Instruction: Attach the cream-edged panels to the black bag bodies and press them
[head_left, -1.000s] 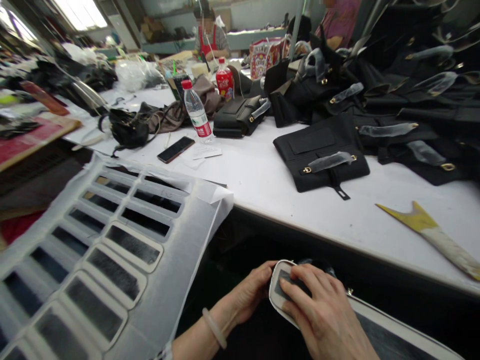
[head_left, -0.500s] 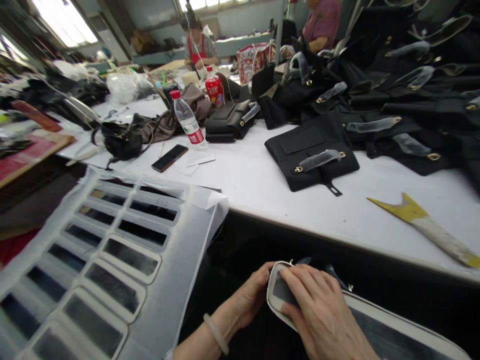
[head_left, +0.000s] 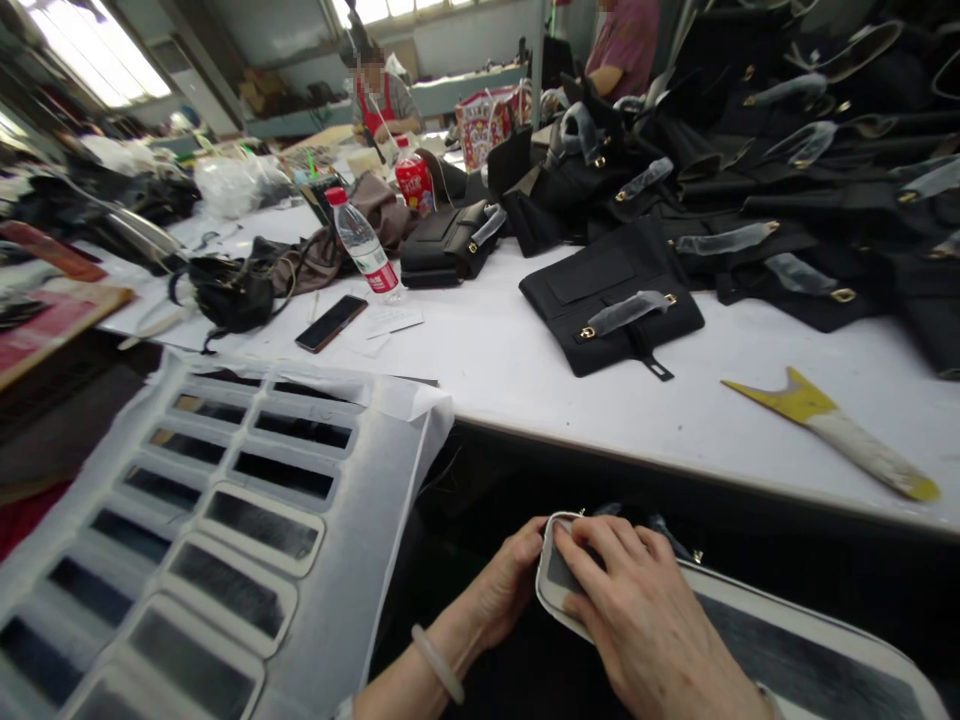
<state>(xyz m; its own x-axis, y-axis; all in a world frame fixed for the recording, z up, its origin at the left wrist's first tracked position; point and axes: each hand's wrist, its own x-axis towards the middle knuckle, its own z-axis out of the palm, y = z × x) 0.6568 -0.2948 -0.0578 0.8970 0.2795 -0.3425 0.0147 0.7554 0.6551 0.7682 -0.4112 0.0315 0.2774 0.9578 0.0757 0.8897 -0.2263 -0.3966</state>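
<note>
1. Pressing flat, the right hand (head_left: 645, 625) lays its fingers (head_left: 581, 545) spread on the rounded end of a white-edged strip (head_left: 787, 650), low in view below the bench (head_left: 525, 370) edge.
2. Left hand (head_left: 506, 590) curls its fingers under that same end, holding it; bangle (head_left: 439, 665) on the wrist.
3. Left of the hands: white sheet (head_left: 352, 520) with rows of dark strips.
4. On the bench: black bag (head_left: 611, 305), yellow tool (head_left: 832, 430), phone (head_left: 331, 323), bottle (head_left: 364, 247).
</note>
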